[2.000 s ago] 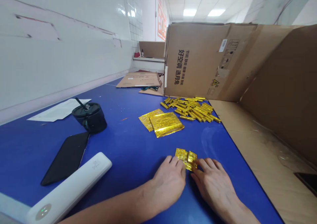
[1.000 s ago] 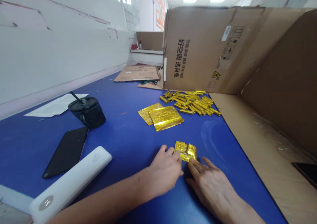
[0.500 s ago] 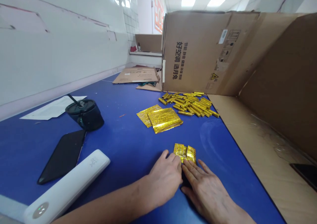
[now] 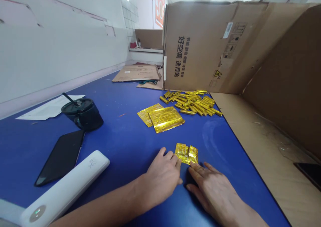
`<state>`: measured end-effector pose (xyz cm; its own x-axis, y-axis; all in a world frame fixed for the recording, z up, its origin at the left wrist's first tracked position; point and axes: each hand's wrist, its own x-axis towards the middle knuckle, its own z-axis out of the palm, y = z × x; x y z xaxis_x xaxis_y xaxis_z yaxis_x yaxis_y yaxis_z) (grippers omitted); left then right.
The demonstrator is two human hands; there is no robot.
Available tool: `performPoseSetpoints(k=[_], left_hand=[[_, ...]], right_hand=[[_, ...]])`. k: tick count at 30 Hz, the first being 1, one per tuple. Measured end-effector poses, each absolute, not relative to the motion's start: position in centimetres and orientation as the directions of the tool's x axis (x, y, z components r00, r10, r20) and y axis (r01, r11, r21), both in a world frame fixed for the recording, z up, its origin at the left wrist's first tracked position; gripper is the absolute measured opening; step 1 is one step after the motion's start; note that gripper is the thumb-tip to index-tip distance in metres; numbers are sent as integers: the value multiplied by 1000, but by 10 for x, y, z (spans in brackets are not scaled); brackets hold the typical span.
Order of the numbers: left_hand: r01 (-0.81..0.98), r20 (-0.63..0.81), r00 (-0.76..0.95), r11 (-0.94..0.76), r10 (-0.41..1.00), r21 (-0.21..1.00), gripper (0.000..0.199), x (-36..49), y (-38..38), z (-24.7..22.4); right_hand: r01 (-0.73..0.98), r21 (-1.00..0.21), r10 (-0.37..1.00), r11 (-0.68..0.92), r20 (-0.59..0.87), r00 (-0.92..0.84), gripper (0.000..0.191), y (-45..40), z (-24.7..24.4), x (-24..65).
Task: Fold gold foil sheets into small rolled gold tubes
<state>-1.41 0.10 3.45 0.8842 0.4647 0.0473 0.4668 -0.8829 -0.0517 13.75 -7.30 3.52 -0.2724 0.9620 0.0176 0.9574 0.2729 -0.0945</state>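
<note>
A small cluster of gold foil packets (image 4: 186, 154) is laid on the blue tabletop (image 4: 120, 143), between the left hand (image 4: 160, 179) and the right hand (image 4: 209, 192). Both hands are open, with the fingers extended and nothing gripped. The right fingertips are placed at the cluster's lower edge, and the left fingertips are just beside its lower left corner; whether the left hand is touching it cannot be told.

Further along the tabletop, a flattened stack of gold foil (image 4: 166, 119) is laid partly over a looser foil sheet (image 4: 146, 115). Beyond these, a heap of loose gold foil sticks (image 4: 193, 103) is spread against the foot of a cardboard box (image 4: 198, 46), so much of the gold material is seen unbundled, while only the stack and the small cluster are gathered flat.

To the left are placed a black lidded tumbler (image 4: 82, 115), a phone (image 4: 59, 158) and a long white case (image 4: 65, 186).
</note>
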Motion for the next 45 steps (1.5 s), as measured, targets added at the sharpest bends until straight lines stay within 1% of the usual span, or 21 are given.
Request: performPoseSetpoints(k=[4,8,10,12,16,19,21,23,27,33,37,40,42,45], left_hand=[[473,68,881,-879,469,-67,35,-13,1,33],[450,99,891,-890,442,-71,30,-12,2,33],[449,103,892,-890,441,-79,30,-12,3,34],[457,108,887,-885,448,-83,32,-11,3,35],[431,117,899,-900,422,-62,32,-11,4,34],[425,126,898,-905,420,-11,22,-10,7,30],[431,137,893,-902,430,20,13,-8,11,27],[429,155,890,-903,428,31,9,-6,15,25],[421,187,890,-907,416,18,10,-1,21,21],[433,225,874,-900,431,40,14,1,21,18],[451,234,863,-891,447,39,16,2,20,18],[473,247,845,-878,474,68,16,3,19,17],[481,251,833,-869,494,112,16,4,20,17],[500,248,807,-844,536,195,17,4,23,15]], right_hand=[[949,-133,958,285,79,-277,21,-72,33,142],[924,-217,937,315,228,-266,24,-67,30,151],[924,-234,930,303,286,-233,27,-64,27,155],[931,-218,934,294,274,-231,28,-62,23,156],[938,-145,937,314,205,-282,32,-60,18,153],[940,-110,935,323,191,-298,36,-59,16,153],[941,-103,937,322,180,-301,40,-58,17,155],[944,-105,940,314,174,-294,41,-56,17,156],[948,-119,941,295,210,-266,37,-53,16,157],[947,-157,939,281,247,-238,21,-50,14,156],[942,-162,929,296,277,-244,22,-50,15,155],[928,-204,917,312,321,-238,26,-50,15,156],[912,-270,916,309,342,-209,27,-49,14,157],[881,-396,931,260,344,-120,25,-48,12,160]])
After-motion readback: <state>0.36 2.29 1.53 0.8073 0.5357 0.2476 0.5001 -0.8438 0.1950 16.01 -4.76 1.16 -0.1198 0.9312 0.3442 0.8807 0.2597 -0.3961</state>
